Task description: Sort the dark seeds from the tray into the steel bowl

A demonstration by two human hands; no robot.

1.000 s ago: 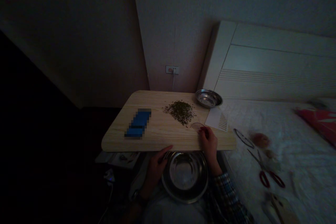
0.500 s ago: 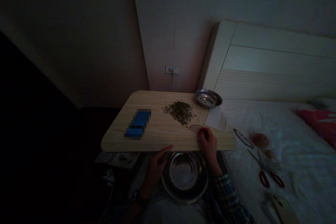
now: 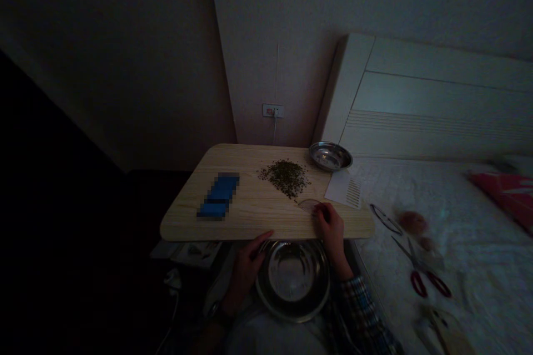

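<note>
A pile of small dark seeds or grains (image 3: 287, 176) is spread over the pale wooden table (image 3: 250, 222). My right hand (image 3: 331, 226) is closed in a pinch on a thin, see-through, curved-edged piece with fine lines (image 3: 308, 206), just in front of the pile. Below the table's front edge stands a shiny metal basin (image 3: 292, 272). My left hand (image 3: 249, 260) is at its left rim, thumb and curled fingers about the rim, its index finger stretched along the table edge; the dim light hides part of the grip.
A metal bowl (image 3: 331, 156) stands at the table's back right, by a white slotted card (image 3: 345, 188). A blurred-out blue object (image 3: 219, 197) lies at the left. Red-handled scissors (image 3: 418, 269) and a dark oval loop (image 3: 386, 219) lie on the white bed at the right.
</note>
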